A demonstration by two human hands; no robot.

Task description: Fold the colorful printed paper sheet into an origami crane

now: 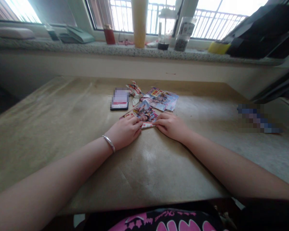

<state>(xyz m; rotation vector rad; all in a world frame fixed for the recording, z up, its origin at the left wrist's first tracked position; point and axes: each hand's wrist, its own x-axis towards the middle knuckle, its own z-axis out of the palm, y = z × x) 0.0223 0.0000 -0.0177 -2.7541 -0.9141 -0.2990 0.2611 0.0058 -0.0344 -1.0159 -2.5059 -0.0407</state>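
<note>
**Both hands on a printed sheet at mid-table: fold or crease in hand**

Watching the head camera from my station, I noted the following.

The left hand, with a bracelet on its wrist, and the right hand lay side by side on the table, their fingertips almost meeting. Both bore down on the near edge of a colourful printed sheet. The fingers were bent with the tips on the paper. I could not tell whether they pinched the edge or only pressed it flat.

That sheet lay at the middle of the table, directly in front of the person. A second printed sheet lay just beyond it, and a folded paper piece sat near a phone. A pixelated object lay well apart to the right.

In my judgement, the step in hand was setting a crease along the sheet's near edge. Any move after it would call for even pressure from both hands, so that the paper did not slide on the smooth table, and for the edges to stay aligned.
</note>
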